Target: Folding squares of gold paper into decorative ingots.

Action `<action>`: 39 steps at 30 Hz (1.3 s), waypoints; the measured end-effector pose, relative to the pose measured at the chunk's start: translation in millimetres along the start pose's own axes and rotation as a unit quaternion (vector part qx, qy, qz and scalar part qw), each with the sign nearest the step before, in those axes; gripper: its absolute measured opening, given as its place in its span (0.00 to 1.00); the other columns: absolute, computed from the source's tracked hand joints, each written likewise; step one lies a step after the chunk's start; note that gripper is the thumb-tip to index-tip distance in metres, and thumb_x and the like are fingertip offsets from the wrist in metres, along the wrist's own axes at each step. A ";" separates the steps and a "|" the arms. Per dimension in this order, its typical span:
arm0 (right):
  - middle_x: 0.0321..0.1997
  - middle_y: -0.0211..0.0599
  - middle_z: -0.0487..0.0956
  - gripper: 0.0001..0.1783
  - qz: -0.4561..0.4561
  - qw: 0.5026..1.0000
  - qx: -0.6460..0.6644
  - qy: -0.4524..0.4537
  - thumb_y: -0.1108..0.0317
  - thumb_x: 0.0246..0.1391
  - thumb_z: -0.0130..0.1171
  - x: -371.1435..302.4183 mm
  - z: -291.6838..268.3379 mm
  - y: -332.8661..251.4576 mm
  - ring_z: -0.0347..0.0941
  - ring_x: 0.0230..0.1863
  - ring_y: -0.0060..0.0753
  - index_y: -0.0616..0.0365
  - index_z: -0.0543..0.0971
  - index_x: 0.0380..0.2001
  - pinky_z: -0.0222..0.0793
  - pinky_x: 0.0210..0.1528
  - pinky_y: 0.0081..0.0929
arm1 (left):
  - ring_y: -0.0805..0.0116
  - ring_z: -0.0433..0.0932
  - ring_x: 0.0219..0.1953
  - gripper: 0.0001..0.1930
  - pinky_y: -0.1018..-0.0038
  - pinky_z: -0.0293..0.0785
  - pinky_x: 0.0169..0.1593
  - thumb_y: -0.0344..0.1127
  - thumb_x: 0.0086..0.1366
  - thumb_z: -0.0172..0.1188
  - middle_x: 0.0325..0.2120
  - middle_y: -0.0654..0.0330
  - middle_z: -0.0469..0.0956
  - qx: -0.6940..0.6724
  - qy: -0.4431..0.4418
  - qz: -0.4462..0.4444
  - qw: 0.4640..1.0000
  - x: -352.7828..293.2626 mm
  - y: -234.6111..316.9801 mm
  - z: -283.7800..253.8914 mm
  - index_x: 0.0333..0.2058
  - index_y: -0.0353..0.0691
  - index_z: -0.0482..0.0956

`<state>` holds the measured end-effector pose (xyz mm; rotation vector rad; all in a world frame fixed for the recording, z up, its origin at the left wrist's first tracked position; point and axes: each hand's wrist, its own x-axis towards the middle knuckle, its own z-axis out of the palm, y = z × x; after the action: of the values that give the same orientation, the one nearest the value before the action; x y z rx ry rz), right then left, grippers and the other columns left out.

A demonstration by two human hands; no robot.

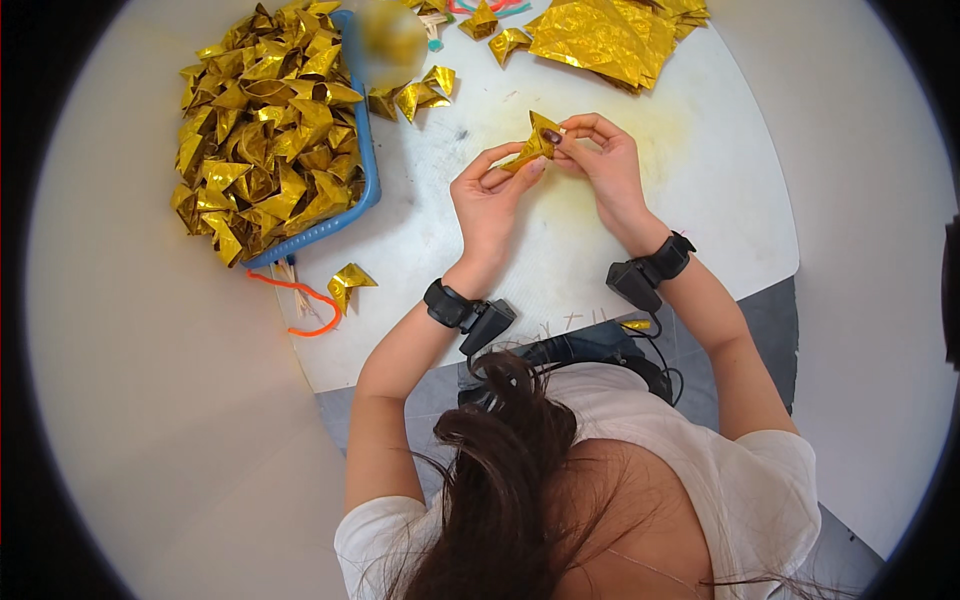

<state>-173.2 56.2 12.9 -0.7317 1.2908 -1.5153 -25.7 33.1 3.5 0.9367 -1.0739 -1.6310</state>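
White desk (420,225) below, the left hand (487,200) and right hand (612,172) together pinch one folded gold-foil piece (538,130); at left, a blue plastic basket (369,150) holds heaped gold-foil shapes (265,130).

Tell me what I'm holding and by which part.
A folded, shiny gold foil piece: the left grip pinches its lower left part, the right grip its right side.

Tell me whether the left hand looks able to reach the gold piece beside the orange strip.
Probably yes: only white tabletop shows between the left hand and that gold piece, though that hand must first release the folded foil it pinches.
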 end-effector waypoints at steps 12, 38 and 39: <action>0.33 0.34 0.82 0.18 0.018 0.989 0.027 -0.144 0.72 0.54 0.61 3.1 -6.8 -11.7 0.75 0.35 0.16 0.58 0.70 0.48 0.68 0.42 0.16 | 0.72 0.75 0.48 0.16 0.77 0.71 0.51 0.36 0.67 0.54 0.46 0.54 0.76 -0.146 -0.115 -0.060 0.981 10.2 10.5 -5.1 0.49 0.31 0.72; 0.38 0.35 0.80 0.12 0.122 0.946 0.180 -0.240 0.76 0.56 0.55 15.1 -30.4 -4.1 0.78 0.38 0.19 0.54 0.66 0.42 0.76 0.38 0.13 | 0.72 0.69 0.50 0.23 0.74 0.66 0.54 0.36 0.62 0.60 0.49 0.62 0.70 -0.281 -0.212 -0.165 0.921 24.9 -4.7 -20.7 0.54 0.39 0.64; 0.40 0.35 0.79 0.14 0.131 0.941 0.180 -0.255 0.76 0.56 0.54 14.7 -28.1 -7.6 0.77 0.38 0.19 0.55 0.68 0.45 0.75 0.39 0.13 | 0.72 0.69 0.49 0.21 0.74 0.66 0.53 0.36 0.63 0.59 0.48 0.62 0.70 -0.268 -0.214 -0.157 0.926 26.0 -2.2 -21.9 0.53 0.41 0.65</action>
<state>-205.6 52.5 10.8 -0.6259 0.6665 -1.1917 -13.2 3.6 -8.2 0.4022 -0.6979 -2.3160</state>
